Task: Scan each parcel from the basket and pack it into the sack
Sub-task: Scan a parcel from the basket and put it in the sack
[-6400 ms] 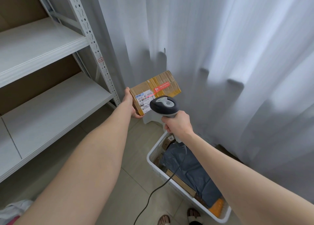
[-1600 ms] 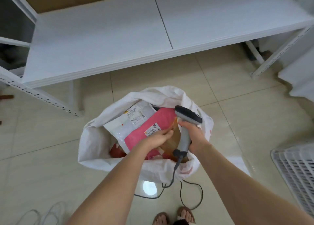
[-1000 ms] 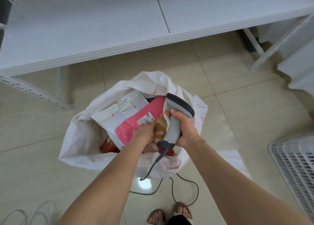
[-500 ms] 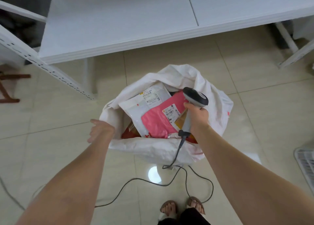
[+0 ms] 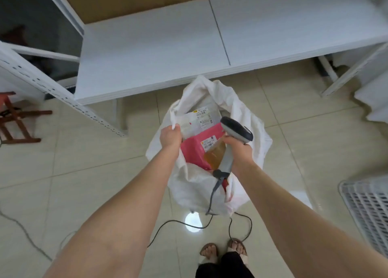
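A white sack (image 5: 195, 185) stands open on the tiled floor before me. My left hand (image 5: 170, 138) grips its left rim. Inside lie a white mailer (image 5: 197, 121), a pink mailer (image 5: 195, 151) with a label, and a brown cardboard parcel (image 5: 215, 157) beside the pink one. My right hand (image 5: 238, 150) holds a grey barcode scanner (image 5: 233, 135) by the handle over the sack's right side; its cable (image 5: 210, 210) trails to the floor. A white basket (image 5: 369, 210) shows at the right edge; its contents are out of view.
A low white shelf board (image 5: 189, 44) runs across behind the sack, on perforated metal uprights (image 5: 63, 97). A red wooden stool (image 5: 14, 118) stands at far left. My sandalled feet (image 5: 222, 250) are below, with cable loops around them.
The cardboard parcel scanned earlier now lies in the sack. My left hand, away from the sack half a second ago, has taken hold of the left rim. The view has shifted.
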`<state>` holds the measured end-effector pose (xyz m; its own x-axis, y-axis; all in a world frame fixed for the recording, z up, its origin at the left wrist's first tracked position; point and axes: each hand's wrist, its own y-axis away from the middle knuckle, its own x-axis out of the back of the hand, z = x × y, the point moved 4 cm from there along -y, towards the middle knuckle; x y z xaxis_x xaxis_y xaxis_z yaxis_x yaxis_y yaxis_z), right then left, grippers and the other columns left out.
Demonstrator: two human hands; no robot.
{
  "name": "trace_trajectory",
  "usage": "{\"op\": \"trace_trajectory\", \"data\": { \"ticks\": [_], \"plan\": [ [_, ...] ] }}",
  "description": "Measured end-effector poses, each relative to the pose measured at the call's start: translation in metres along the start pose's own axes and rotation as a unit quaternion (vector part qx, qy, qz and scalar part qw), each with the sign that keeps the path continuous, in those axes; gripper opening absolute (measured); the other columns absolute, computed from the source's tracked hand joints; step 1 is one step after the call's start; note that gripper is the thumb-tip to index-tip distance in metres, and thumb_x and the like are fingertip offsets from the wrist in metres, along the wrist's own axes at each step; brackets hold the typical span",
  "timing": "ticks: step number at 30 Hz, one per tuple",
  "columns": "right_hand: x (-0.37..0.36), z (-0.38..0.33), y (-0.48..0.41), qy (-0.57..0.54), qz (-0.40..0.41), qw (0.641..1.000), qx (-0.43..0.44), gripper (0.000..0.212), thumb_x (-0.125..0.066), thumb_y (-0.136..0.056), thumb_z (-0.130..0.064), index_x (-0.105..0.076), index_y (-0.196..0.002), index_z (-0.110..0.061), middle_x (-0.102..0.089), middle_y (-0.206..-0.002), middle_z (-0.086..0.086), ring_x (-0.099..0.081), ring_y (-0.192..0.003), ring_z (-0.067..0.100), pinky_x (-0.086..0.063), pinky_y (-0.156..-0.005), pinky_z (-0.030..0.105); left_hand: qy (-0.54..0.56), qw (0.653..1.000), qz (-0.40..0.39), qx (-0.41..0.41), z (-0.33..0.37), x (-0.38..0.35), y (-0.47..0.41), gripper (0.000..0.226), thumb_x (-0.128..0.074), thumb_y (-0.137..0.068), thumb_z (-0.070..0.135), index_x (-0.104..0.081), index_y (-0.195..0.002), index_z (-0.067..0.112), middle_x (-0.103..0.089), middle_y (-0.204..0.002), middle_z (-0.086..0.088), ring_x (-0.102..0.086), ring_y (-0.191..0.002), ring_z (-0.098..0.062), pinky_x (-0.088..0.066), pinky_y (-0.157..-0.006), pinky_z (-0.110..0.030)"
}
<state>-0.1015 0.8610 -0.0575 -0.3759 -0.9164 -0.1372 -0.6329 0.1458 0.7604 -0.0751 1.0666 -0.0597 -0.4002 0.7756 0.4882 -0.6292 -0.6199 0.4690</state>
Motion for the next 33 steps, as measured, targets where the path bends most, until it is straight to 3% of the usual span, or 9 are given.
{"op": "trace_trajectory", "data": {
  "ticks": [5, 6, 10, 15, 19, 23, 26, 29, 33],
  "plan": [
    [-0.006, -0.054, 0.051, -0.005, -0.008, 1.0, 0.015, 0.011, -0.072, -0.079, -0.01, -0.062, -0.081, -0.014, -0.059, -0.075, 0.001, -0.057, -0.069, 0.016, -0.046, -0.062, 0.028, -0.031, 0.998, 0.008, -0.053, 0.068, 0.032, 0.04, 0.031, -0.042, -0.098, 0.025, -0.058, -0.084, 0.003, -0.058, -0.09, -0.018, -0.057, -0.092, -0.032, -0.045, -0.083, -0.038],
    [-0.001, -0.06, 0.057, -0.006, 0.004, 1.0, 0.012, 0.011, -0.072, -0.079, -0.011, -0.062, -0.082, -0.015, -0.058, -0.077, 0.002, -0.056, -0.07, 0.017, -0.046, -0.063, 0.029, -0.053, 0.997, 0.003, -0.047, 0.076, 0.04, 0.042, 0.03, -0.04, -0.097, 0.025, -0.059, -0.087, 0.003, -0.058, -0.09, -0.016, -0.057, -0.092, -0.032, -0.044, -0.081, -0.037],
    [0.01, -0.081, 0.077, -0.069, 0.033, 0.997, 0.029, 0.017, -0.074, -0.071, -0.017, -0.065, -0.085, -0.016, -0.061, -0.082, 0.004, -0.06, -0.078, 0.021, -0.048, -0.066, 0.031, -0.013, 0.997, 0.042, -0.064, 0.115, 0.063, 0.04, 0.033, -0.045, -0.093, 0.019, -0.042, -0.061, 0.01, -0.045, -0.064, -0.004, -0.046, -0.074, -0.027, -0.035, -0.066, -0.032],
    [0.008, -0.096, 0.094, -0.044, 0.093, 0.994, 0.025, 0.009, -0.069, -0.079, -0.016, -0.062, -0.084, -0.016, -0.059, -0.077, 0.001, -0.055, -0.068, 0.016, -0.042, -0.056, 0.026, -0.103, 0.991, 0.012, -0.088, 0.144, 0.063, 0.045, 0.028, -0.042, -0.095, 0.018, -0.06, -0.083, 0.001, -0.057, -0.086, -0.016, -0.058, -0.092, -0.034, -0.041, -0.074, -0.033],
    [0.004, -0.111, 0.1, -0.118, 0.127, 0.983, 0.067, 0.009, -0.071, -0.077, -0.019, -0.065, -0.085, -0.02, -0.06, -0.068, -0.005, -0.059, -0.064, 0.013, -0.046, -0.058, 0.025, -0.117, 0.974, 0.037, -0.189, 0.165, 0.078, 0.025, 0.034, -0.041, -0.094, 0.014, -0.043, -0.062, 0.003, -0.053, -0.069, -0.016, -0.052, -0.079, -0.038, -0.033, -0.063, -0.036],
    [-0.001, -0.088, 0.093, -0.094, 0.126, 0.987, 0.031, 0.009, -0.068, -0.078, -0.012, -0.064, -0.085, -0.016, -0.059, -0.074, 0.0, -0.058, -0.067, 0.017, -0.044, -0.057, 0.026, -0.301, 0.946, -0.021, -0.117, 0.128, 0.083, -0.001, 0.038, -0.039, -0.099, 0.026, -0.062, -0.112, -0.002, -0.062, -0.117, -0.022, -0.057, -0.109, -0.038, -0.043, -0.089, -0.038],
    [-0.008, -0.074, 0.09, -0.121, 0.113, 0.985, 0.048, 0.014, -0.072, -0.077, -0.013, -0.066, -0.088, -0.02, -0.065, -0.073, -0.001, -0.064, -0.067, 0.015, -0.052, -0.055, 0.025, -0.311, 0.941, -0.004, -0.13, 0.12, 0.087, -0.009, 0.039, -0.038, -0.1, 0.028, -0.063, -0.113, 0.002, -0.063, -0.117, -0.02, -0.057, -0.109, -0.037, -0.044, -0.088, -0.038],
    [-0.017, -0.069, 0.08, -0.166, 0.107, 0.979, 0.044, 0.018, -0.073, -0.078, -0.017, -0.063, -0.091, -0.023, -0.069, -0.085, 0.004, -0.068, -0.08, 0.021, -0.059, -0.072, 0.038, -0.279, 0.946, 0.041, -0.163, 0.128, 0.083, -0.011, 0.039, -0.035, -0.102, 0.029, -0.06, -0.117, 0.002, -0.06, -0.122, -0.019, -0.054, -0.114, -0.037, -0.042, -0.089, -0.039],
    [-0.015, -0.054, 0.077, -0.119, 0.149, 0.982, -0.009, 0.02, -0.071, -0.079, -0.02, -0.054, -0.088, -0.025, -0.063, -0.088, 0.005, -0.062, -0.081, 0.021, -0.056, -0.074, 0.038, -0.299, 0.951, -0.03, -0.079, 0.107, 0.08, -0.017, 0.04, -0.037, -0.101, 0.027, -0.057, -0.124, 0.002, -0.058, -0.126, -0.019, -0.055, -0.114, -0.037, -0.043, -0.093, -0.04]
  ]
}}
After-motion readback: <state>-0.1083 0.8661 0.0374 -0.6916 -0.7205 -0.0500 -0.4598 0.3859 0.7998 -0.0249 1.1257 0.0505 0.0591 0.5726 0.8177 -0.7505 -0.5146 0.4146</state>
